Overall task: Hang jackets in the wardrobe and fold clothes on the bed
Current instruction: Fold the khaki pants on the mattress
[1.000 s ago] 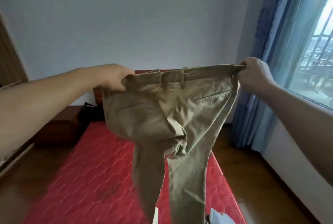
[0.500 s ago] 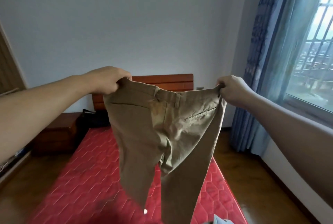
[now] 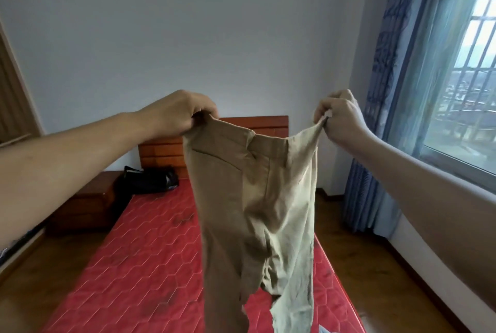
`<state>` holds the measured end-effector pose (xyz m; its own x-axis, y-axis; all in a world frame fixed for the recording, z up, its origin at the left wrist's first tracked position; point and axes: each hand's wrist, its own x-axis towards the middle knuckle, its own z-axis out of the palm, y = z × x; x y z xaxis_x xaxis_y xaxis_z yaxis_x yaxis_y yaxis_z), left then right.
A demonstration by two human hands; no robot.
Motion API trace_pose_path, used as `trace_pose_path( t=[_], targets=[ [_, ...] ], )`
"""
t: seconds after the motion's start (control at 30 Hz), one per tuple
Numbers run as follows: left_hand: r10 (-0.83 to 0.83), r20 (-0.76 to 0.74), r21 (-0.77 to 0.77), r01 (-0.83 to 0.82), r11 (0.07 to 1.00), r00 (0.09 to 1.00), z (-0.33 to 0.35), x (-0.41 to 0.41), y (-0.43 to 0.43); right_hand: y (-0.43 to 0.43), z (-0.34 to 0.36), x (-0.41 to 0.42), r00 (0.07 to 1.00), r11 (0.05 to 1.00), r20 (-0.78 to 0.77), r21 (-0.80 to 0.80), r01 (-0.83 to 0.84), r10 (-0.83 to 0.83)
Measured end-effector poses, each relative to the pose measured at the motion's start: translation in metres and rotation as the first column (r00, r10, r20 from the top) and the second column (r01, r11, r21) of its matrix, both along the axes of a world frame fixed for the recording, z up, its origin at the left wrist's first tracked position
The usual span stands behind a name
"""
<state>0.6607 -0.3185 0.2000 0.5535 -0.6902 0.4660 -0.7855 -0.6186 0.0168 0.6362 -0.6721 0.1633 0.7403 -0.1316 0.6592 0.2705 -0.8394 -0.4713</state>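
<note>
Both hands hold up a pair of trousers above the bed.

The left hand (image 3: 179, 112) has its fingers curled round one end of the waistband of the khaki cotton trousers (image 3: 255, 198); the right hand (image 3: 339, 118) pinches the other end, fingers bunched on the cloth. The waistband sags between the two hands and the legs hang down below them, over the red quilted mattress (image 3: 139, 265). Beyond the left hand, a black bag (image 3: 147, 179) lies by the wooden headboard (image 3: 161, 151); beyond the right hand hang blue curtains (image 3: 383, 91).
</note>
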Motion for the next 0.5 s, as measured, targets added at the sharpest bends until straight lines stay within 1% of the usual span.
trace_pose_path(
  t=[0.03, 0.07, 0.1, 0.13, 0.17, 0.27, 0.37, 0.43, 0.5],
  targets=[
    [-0.034, 0.005, -0.01, 0.034, 0.999, 0.999, 0.002, -0.002, -0.01, 0.011, 0.005, -0.004, 0.997, 0.997, -0.031, 0.03, -0.075, 0.076],
    [-0.066, 0.008, -0.015, 0.066, 0.998, 0.998, 0.004, -0.003, -0.021, 0.025, 0.009, -0.01, 0.978, 0.975, -0.062, 0.112, -0.19, 0.198],
    [-0.098, 0.014, -0.02, 0.099, 0.995, 0.995, 0.005, -0.005, -0.033, 0.039, 0.013, -0.018, 0.943, 0.927, -0.066, 0.218, -0.306, 0.327],
    [-0.13, 0.015, -0.031, 0.131, 0.991, 0.991, 0.005, -0.008, -0.046, 0.052, 0.016, -0.025, 0.909, 0.881, -0.057, 0.281, -0.381, 0.412],
    [-0.159, 0.01, -0.047, 0.16, 0.986, 0.987, 0.005, -0.011, -0.058, 0.063, 0.017, -0.032, 0.883, 0.85, -0.064, 0.311, -0.425, 0.465],
    [-0.217, -0.051, -0.124, 0.209, 0.97, 0.975, 0.001, -0.017, -0.08, 0.079, 0.019, -0.046, 0.831, 0.816, -0.148, 0.342, -0.466, 0.537],
    [-0.243, -0.211, -0.172, 0.209, 0.963, 0.947, -0.002, -0.023, -0.081, 0.074, 0.018, -0.052, 0.786, 0.765, -0.219, 0.479, -0.43, 0.579],
    [-0.288, -0.331, -0.192, 0.234, 0.953, 0.899, -0.007, -0.03, -0.083, 0.069, 0.016, -0.053, 0.785, 0.795, -0.283, 0.463, -0.392, 0.551],
    [-0.307, -0.435, -0.235, 0.223, 0.946, 0.846, -0.011, -0.037, -0.087, 0.066, 0.014, -0.056, 0.781, 0.815, -0.321, 0.437, -0.38, 0.536]
  ],
)
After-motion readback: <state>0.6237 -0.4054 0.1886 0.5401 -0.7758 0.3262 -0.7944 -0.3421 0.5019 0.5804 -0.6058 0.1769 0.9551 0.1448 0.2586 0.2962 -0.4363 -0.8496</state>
